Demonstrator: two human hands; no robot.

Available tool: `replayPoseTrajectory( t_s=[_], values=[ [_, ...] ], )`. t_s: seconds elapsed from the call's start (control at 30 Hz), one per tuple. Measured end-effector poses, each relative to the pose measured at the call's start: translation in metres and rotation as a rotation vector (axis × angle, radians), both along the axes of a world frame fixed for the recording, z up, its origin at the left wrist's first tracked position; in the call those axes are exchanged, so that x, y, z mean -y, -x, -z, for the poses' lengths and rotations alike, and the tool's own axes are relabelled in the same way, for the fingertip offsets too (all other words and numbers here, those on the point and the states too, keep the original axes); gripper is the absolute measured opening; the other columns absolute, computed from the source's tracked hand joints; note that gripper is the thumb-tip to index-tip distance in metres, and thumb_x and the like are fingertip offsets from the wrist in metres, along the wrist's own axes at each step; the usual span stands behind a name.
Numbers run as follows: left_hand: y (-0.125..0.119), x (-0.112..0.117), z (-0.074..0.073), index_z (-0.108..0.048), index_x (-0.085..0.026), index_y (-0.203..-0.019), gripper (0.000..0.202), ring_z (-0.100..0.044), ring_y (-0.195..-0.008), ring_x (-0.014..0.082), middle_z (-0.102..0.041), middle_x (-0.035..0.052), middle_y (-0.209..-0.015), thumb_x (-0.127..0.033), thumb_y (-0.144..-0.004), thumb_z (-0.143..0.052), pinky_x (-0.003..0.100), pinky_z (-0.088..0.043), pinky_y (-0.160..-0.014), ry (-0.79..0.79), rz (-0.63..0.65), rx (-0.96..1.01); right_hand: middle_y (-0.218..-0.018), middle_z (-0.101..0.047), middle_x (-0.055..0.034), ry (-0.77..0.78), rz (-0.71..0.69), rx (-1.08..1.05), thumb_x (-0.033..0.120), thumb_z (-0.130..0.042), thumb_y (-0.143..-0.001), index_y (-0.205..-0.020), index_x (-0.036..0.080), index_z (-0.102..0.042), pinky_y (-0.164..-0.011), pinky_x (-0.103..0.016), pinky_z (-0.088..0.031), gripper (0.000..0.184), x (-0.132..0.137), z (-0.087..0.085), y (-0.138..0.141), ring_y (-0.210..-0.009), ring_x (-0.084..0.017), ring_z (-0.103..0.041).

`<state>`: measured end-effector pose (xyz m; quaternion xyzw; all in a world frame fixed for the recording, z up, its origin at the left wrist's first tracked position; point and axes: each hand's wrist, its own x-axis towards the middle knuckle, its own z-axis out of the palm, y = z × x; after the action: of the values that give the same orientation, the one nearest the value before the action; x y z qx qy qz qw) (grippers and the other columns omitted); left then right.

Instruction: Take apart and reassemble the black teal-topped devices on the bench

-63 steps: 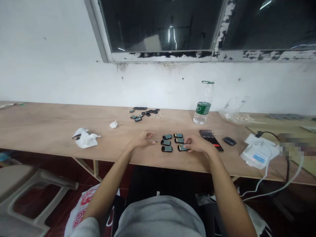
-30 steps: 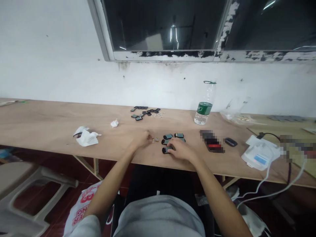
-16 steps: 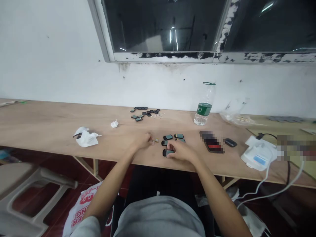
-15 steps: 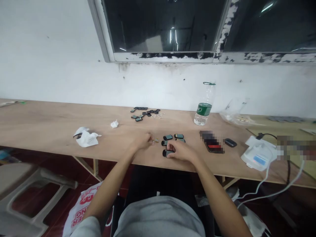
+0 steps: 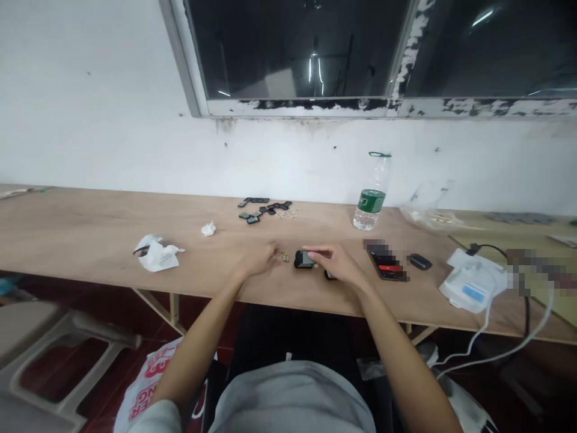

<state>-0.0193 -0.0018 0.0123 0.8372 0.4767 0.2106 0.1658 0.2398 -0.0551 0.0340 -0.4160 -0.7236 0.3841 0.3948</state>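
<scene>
With right hand [image 5: 334, 263], pinching a dark piece [image 5: 303, 259] near the surface's [image 5: 270, 290] front edge, likely moving it; needs steadiness. With left hand [image 5: 262, 258], curled; can't tell if holding.

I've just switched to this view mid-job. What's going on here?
A person is working with small parts at a wooden table. The right hand has its fingers on the right end of a black-rimmed grey piece; whether it is lifted is unclear. Another dark piece shows partly beneath that hand. The left hand is beside some tiny gold-coloured pieces; any grip there is unclear. More dark pieces lie farther back, near the wall.
</scene>
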Motion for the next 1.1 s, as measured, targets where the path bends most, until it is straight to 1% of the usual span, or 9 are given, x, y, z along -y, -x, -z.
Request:
replayPoseTrajectory(
  t_s=[0.1, 0.2, 0.33, 0.43, 0.57, 0.7, 0.83, 0.93, 1.1],
  values=[
    [-0.007, 0.013, -0.012, -0.063, -0.02, -0.103, 0.022, -0.065, -0.09, 0.0249, -0.068, 0.0077, -0.103, -0.034, -0.091, -0.051, 0.037, -0.051, -0.084, -0.012, 0.062, 0.077, -0.107, -0.077, -0.0097, -0.002, 0.079, -0.071, 0.04, -0.067, -0.085, -0.116, 0.018, -0.075, -0.072, -0.032, -0.057, 0.039, -0.003, 0.001, -0.001, -0.082, -0.021, -0.07],
    [-0.018, 0.027, -0.024, -0.062, -0.02, -0.108, 0.023, -0.065, -0.097, 0.0235, -0.067, 0.0073, -0.11, -0.034, -0.094, -0.051, 0.035, -0.051, -0.087, -0.035, 0.128, 0.194, -0.108, -0.077, -0.011, -0.015, 0.165, -0.15, 0.041, -0.073, -0.079, -0.108, 0.017, -0.076, -0.078, -0.034, -0.058, 0.038, -0.006, 0.003, -0.001, -0.093, -0.024, -0.071],
    [-0.032, 0.045, -0.038, -0.063, -0.021, -0.113, 0.023, -0.063, -0.099, 0.0226, -0.066, 0.0073, -0.112, -0.032, -0.094, -0.055, 0.034, -0.051, -0.087, -0.106, 0.172, 0.275, -0.102, -0.078, -0.0122, 0.004, 0.203, -0.177, 0.044, -0.075, -0.077, -0.102, 0.015, -0.076, -0.078, -0.035, -0.058, 0.039, -0.008, 0.004, -0.001, -0.092, -0.026, -0.072],
    [-0.04, 0.05, -0.042, -0.065, -0.02, -0.113, 0.024, -0.063, -0.096, 0.0222, -0.065, 0.0081, -0.11, -0.032, -0.094, -0.058, 0.034, -0.052, -0.084, -0.149, 0.165, 0.305, -0.101, -0.078, -0.0125, 0.0, 0.217, -0.184, 0.045, -0.075, -0.077, -0.101, 0.014, -0.076, -0.081, -0.037, -0.057, 0.039, -0.008, 0.004, 0.0, -0.093, -0.027, -0.072],
    [-0.045, 0.05, -0.04, -0.069, -0.02, -0.11, 0.024, -0.064, -0.093, 0.0212, -0.065, 0.0082, -0.109, -0.033, -0.092, -0.062, 0.033, -0.054, -0.081, -0.179, 0.159, 0.319, -0.103, -0.078, -0.0116, -0.022, 0.215, -0.183, 0.044, -0.074, -0.078, -0.099, 0.015, -0.077, -0.084, -0.037, -0.057, 0.036, -0.007, 0.003, 0.001, -0.095, -0.026, -0.072],
    [-0.046, 0.048, -0.036, -0.075, -0.02, -0.106, 0.022, -0.067, -0.082, 0.0179, -0.066, 0.0069, -0.11, -0.032, -0.09, -0.066, 0.032, -0.056, -0.078, -0.206, 0.112, 0.341, -0.101, -0.078, -0.0108, -0.024, 0.207, -0.177, 0.043, -0.073, -0.079, -0.1, 0.015, -0.077, -0.081, -0.036, -0.057, 0.035, -0.004, 0.001, 0.002, -0.093, -0.026, -0.072],
    [-0.047, 0.048, -0.032, -0.08, -0.02, -0.091, 0.013, -0.07, -0.093, 0.0227, -0.072, 0.0072, -0.109, -0.03, -0.084, -0.073, 0.034, -0.057, -0.084, -0.189, 0.044, 0.434, -0.098, -0.078, -0.0108, -0.029, 0.182, -0.185, 0.044, -0.073, -0.079, -0.099, 0.015, -0.078, -0.078, -0.036, -0.058, 0.035, -0.003, 0.0, 0.002, -0.09, -0.026, -0.073],
    [-0.05, 0.045, -0.028, -0.08, -0.019, -0.083, 0.011, -0.071, -0.098, 0.0269, -0.077, 0.0088, -0.104, -0.028, -0.077, -0.078, 0.037, -0.057, -0.087, -0.085, 0.016, 0.572, -0.098, -0.079, -0.011, -0.049, 0.155, -0.192, 0.045, -0.074, -0.078, -0.097, 0.016, -0.078, -0.079, -0.037, -0.058, 0.035, -0.003, 0.002, 0.002, -0.089, -0.027, -0.073],
    [-0.052, 0.041, -0.023, -0.077, -0.017, -0.073, 0.014, -0.073, -0.088, 0.0259, -0.078, 0.0096, -0.1, -0.027, -0.065, -0.083, 0.036, -0.059, -0.083, 0.126, 0.018, 0.741, -0.098, -0.079, -0.0102, -0.049, 0.131, -0.19, 0.043, -0.075, -0.077, -0.095, 0.018, -0.079, -0.08, -0.037, -0.058, 0.031, -0.003, 0.004, 0.002, -0.089, -0.027, -0.073]
  ],
)
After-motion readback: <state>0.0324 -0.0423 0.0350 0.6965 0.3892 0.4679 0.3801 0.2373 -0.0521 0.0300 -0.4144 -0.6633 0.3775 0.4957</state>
